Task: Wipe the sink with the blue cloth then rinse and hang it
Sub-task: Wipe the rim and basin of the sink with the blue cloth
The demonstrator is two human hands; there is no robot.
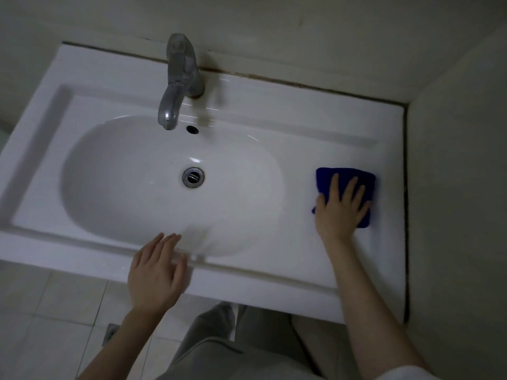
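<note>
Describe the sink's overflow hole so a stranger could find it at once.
Find the metal tap at the back edge of the white sink. Just right of its spout tip, on the basin's back wall, sits the overflow hole. It is small and dark, unlike the larger metal-ringed drain at the bottom.

The white sink [315,127] forms 1 surface: an oval basin left of centre, with flat ledges around it. The folded blue cloth [323,181] lies flat on the right ledge, near the side wall [452,187]. The metal faucet [181,78] stands on the back ledge, its spout over the basin. 1 drain [193,176] sits in the basin floor.
</note>
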